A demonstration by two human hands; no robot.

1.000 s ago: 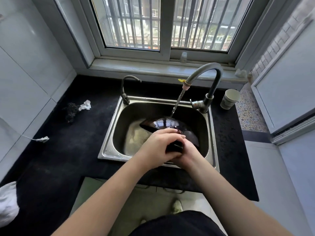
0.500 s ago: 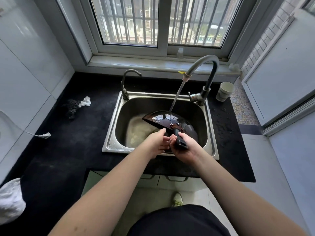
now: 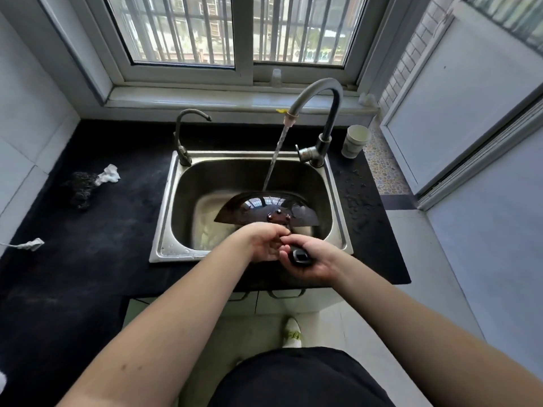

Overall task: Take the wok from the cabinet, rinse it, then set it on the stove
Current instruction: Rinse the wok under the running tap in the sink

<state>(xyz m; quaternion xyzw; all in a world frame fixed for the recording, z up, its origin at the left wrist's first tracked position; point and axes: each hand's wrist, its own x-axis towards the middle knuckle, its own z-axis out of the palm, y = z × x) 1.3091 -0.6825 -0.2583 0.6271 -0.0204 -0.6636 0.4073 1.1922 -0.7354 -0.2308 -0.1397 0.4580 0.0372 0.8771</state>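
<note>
In the steel sink, set into a black countertop below a barred window, the wok is held tilted, its dark underside facing the camera and its rim low in the basin. A stream of water runs from the tall curved tap and strikes the upper edge of the wok. The right hand is curled round the black handle near its end, over the front rim of the sink. The left hand sits just beside it, fingers bent and touching the handle close to the pan; whether it actually grips cannot be determined. A second, smaller tap stands at the left rear corner of the sink. A paper cup stands on the counter right of the tall tap. A dark scouring pad with a white scrap lies on the counter to the left.
</note>
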